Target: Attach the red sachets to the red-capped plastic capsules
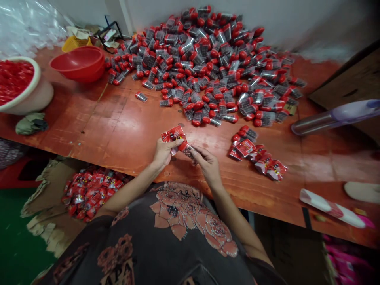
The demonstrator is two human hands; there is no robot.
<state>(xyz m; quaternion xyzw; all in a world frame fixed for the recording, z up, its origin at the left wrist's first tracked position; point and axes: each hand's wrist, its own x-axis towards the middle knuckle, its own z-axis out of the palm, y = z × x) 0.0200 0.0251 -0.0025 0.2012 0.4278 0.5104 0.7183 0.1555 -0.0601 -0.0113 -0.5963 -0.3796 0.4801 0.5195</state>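
Note:
Above the table's near edge, my left hand [162,152] is closed on a red printed packet [172,133], thumb pressed on its face. My right hand [208,163] pinches a small clear tube [187,149] with dark round pieces inside. The tube's red end meets the packet at my left thumb; whether it sits inside or only against it, I cannot tell. To the right lies a small group of red printed packets [246,148] with capped tubes among them. Beyond my hands spreads a large heap of red-capped clear tubes [204,75].
At the left stand a white tub [44,93] of red pieces and red bowls [78,65]. A cardboard box [38,206] below the table edge holds many red packets [89,194]. On the right are a purple-and-clear cylinder [335,116], a white roll [332,208] and a large carton [353,79].

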